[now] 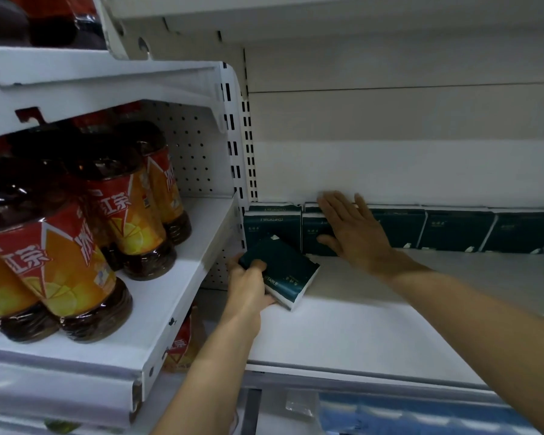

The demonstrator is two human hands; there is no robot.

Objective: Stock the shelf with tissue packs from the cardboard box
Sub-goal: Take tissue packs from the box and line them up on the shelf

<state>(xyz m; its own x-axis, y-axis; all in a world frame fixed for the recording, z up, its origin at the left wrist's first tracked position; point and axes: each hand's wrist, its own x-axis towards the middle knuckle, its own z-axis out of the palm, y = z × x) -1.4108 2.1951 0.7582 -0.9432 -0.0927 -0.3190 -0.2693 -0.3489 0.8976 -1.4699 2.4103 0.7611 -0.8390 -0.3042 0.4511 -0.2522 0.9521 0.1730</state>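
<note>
A row of several dark green tissue packs (453, 229) stands along the back wall of the white shelf (374, 324). My left hand (248, 287) grips another dark green tissue pack (285, 274) at its left end; the pack is tilted at the shelf's left side, in front of the leftmost standing pack (272, 222). My right hand (352, 227) lies flat, fingers spread, against the front of the second pack in the row. The cardboard box is out of view.
To the left, a neighbouring white shelf (170, 277) holds large dark tea bottles (76, 246) with red and orange labels. A slotted upright post (242, 152) divides the two bays. Another shelf hangs overhead. Blue items show below the shelf edge (405, 412).
</note>
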